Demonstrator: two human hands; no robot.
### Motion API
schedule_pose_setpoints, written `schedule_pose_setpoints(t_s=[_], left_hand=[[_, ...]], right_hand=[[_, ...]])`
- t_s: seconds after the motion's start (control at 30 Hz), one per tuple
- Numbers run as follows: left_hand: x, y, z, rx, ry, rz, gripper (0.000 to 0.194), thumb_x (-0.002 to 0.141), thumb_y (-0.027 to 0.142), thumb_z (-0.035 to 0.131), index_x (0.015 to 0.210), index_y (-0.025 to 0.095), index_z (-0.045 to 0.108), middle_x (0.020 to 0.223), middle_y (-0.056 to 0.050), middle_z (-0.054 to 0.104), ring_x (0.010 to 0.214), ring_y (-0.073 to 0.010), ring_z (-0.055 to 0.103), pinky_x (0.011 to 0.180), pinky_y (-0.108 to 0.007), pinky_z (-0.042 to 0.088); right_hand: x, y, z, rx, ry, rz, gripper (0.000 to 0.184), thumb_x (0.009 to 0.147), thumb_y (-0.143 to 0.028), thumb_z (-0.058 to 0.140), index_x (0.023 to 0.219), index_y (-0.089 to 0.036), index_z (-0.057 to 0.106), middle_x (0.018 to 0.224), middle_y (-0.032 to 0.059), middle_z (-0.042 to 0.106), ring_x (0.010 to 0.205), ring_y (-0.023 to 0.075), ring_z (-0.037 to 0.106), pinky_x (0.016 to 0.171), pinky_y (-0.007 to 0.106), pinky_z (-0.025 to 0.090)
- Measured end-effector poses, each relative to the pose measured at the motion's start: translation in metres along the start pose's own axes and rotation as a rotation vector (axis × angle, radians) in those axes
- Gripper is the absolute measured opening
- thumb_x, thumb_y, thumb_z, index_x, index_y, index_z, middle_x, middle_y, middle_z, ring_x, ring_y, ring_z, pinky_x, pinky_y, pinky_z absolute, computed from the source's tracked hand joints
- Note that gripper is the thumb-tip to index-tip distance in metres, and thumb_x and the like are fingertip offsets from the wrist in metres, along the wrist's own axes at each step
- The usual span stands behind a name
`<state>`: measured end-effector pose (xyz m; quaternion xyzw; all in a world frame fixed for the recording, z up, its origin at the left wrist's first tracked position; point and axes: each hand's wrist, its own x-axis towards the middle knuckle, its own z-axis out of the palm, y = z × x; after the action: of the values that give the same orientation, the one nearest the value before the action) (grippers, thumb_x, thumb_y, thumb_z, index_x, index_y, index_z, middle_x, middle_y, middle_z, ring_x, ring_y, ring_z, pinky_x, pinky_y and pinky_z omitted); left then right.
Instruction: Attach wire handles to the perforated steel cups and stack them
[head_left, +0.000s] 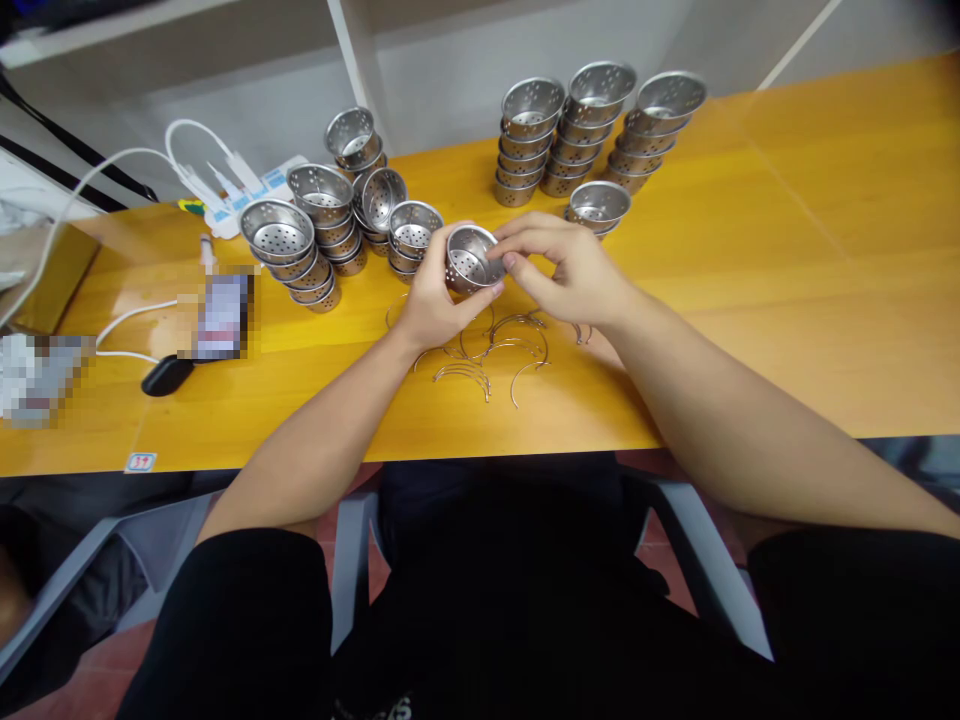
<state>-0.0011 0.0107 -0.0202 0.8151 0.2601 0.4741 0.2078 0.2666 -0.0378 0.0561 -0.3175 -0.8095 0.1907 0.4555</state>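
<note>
My left hand (439,295) is wrapped round a small perforated metal cup (471,262), held above the table with its mouth tilted up toward me. At the cup's right rim, my right hand (566,262) has its thumb and index finger closed, the index tip over the inside. Whether a thin wire is also between those fingers I cannot tell. Below both hands lie several curved wire handles (517,345) in a loose heap. Just behind my left hand stands a short stack of similar cups (415,232).
Stacked cups (289,240) stand at the left, more stacked cups (589,130) at the back right, and a low stack (600,205) behind my right hand. A power strip (251,195), white cables, a phone (223,315) and a black oval object (168,375) occupy the left side.
</note>
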Motion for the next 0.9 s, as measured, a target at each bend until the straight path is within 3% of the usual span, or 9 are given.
schedule_pose_setpoints(t_s=[0.23,0.4,0.57,0.7,0.9], left_hand=[[0.001,0.006,-0.003,0.006,-0.014,0.033,0.093,0.118,0.089,0.074,0.183,0.032,0.041,0.171,-0.017,0.069,0.163,-0.0383,0.078,0.146,-0.062,0.065],[0.001,0.003,-0.003,0.022,-0.039,0.046,0.097,0.12,0.089,0.071,0.191,0.034,0.034,0.177,-0.017,0.067,0.168,-0.0383,0.075,0.149,-0.062,0.063],[0.002,-0.002,-0.001,-0.014,-0.045,0.097,0.099,0.12,0.087,0.072,0.194,0.035,0.032,0.178,-0.017,0.066,0.168,-0.0382,0.076,0.15,-0.062,0.063],[0.002,-0.015,0.003,-0.044,-0.036,0.11,0.105,0.117,0.091,0.075,0.194,0.035,0.03,0.177,-0.017,0.067,0.168,-0.0392,0.077,0.151,-0.064,0.062],[0.001,-0.036,0.014,-0.068,-0.033,0.071,0.122,0.109,0.1,0.078,0.198,0.037,0.022,0.181,-0.018,0.064,0.17,-0.0411,0.077,0.147,-0.064,0.066]], right_hand=[[0.0,0.0,0.003,0.017,-0.005,-0.018,0.029,0.123,-0.057,0.081,0.127,-0.037,0.102,0.142,0.0113,0.093,0.136,0.0444,0.088,0.13,0.072,0.072],[0.0,0.003,0.006,-0.018,-0.066,0.026,0.033,0.121,-0.063,0.086,0.135,-0.037,0.101,0.151,0.0117,0.085,0.15,0.0476,0.081,0.142,0.074,0.063],[-0.002,0.003,0.007,-0.028,-0.09,0.018,0.045,0.125,-0.073,0.077,0.14,-0.037,0.1,0.153,0.0144,0.081,0.156,0.0495,0.076,0.146,0.08,0.058],[-0.002,0.002,0.006,0.006,-0.082,0.054,0.063,0.122,-0.09,0.075,0.149,-0.036,0.093,0.154,0.0157,0.081,0.154,0.0494,0.077,0.141,0.077,0.064],[-0.001,0.016,0.007,0.072,-0.076,0.031,0.119,0.097,-0.107,0.094,0.186,-0.034,0.064,0.178,0.0169,0.069,0.171,0.0546,0.067,0.132,0.074,0.073]])
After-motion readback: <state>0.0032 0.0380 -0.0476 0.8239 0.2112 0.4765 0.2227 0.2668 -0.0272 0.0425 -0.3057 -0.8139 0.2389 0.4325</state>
